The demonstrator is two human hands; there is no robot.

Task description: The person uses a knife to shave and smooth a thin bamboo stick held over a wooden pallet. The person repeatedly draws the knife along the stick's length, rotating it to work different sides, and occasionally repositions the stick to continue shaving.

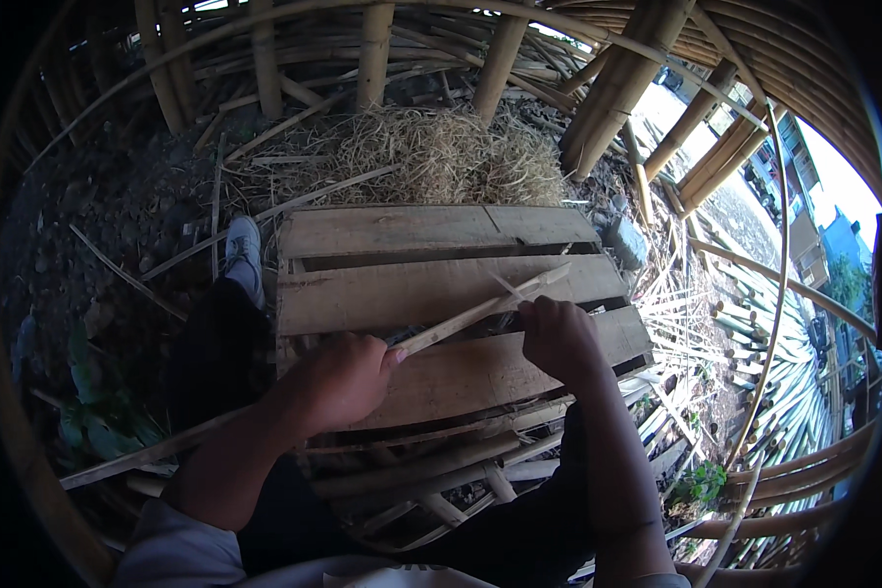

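Over the wooden pallet [392, 235], seen from the head camera, a thin bamboo strip [480, 311] runs slantwise between both hands. The left hand [338, 380] is closed around the strip's lower end above the pallet's near left part. The right hand [557, 338] is closed over the strip further up, near the pallet's right edge, and the split tip sticks out just beyond it. A heap of dry straw [441, 157] lies past the pallet's far edge, among upright bamboo poles [622, 83]. A grey shoe [243, 245] rests beside the far left corner.
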